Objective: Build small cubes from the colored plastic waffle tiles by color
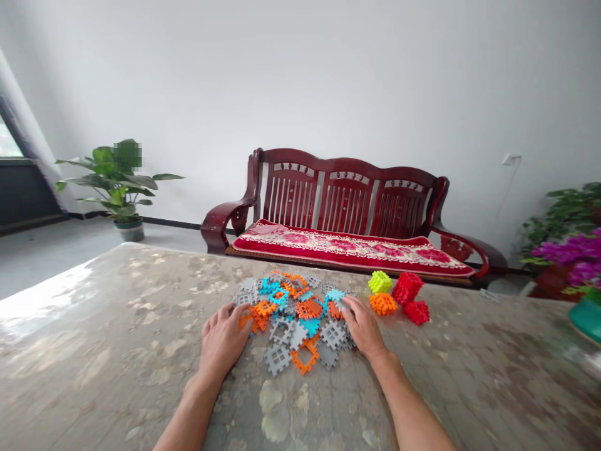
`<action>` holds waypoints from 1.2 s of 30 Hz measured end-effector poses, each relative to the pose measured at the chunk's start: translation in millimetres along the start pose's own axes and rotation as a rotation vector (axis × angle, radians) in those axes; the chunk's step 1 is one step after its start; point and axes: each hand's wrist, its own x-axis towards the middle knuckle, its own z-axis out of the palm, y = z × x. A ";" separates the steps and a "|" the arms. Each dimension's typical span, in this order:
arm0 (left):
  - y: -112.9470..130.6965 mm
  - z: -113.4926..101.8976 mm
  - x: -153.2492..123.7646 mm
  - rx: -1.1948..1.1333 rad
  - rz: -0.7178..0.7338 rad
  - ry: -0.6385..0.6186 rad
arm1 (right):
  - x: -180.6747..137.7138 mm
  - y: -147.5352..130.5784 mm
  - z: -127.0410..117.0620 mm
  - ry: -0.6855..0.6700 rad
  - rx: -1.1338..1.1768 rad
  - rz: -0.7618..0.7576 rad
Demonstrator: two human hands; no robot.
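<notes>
A heap of flat, notched plastic tiles [295,313] in grey, orange and blue lies on the marble-patterned table [117,351]. My left hand [223,341] rests palm down at the heap's left edge, fingers spread over orange tiles [257,315]. At the right edge my right hand [362,327] lies flat, fingertips on grey tiles [334,335]. Neither hand grips anything. Right of the heap stand assembled cubes: a yellow-green one [380,282], an orange one [383,304], a large red one [406,287] and a small red one [417,312].
Behind the table stands a dark red wooden bench [347,194] with a red patterned cushion. A potted plant [119,188] is on the floor at the back left. Purple flowers [570,250] and a teal pot [586,319] sit at the table's right edge.
</notes>
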 end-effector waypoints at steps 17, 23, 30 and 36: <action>0.7 -2.3 -1.1 -0.014 0.003 -0.002 | 0.8 -4.4 -5.1 0.030 0.113 0.001; 0.7 -2.0 -0.8 -0.006 0.004 -0.003 | 0.8 1.2 -3.9 0.068 0.032 0.002; 1.6 -3.2 -1.9 0.007 0.005 0.009 | -0.3 5.5 2.2 0.024 -0.102 -0.011; 1.2 -3.2 -1.2 0.005 0.000 -0.004 | -1.0 4.3 1.8 -0.021 -0.064 -0.048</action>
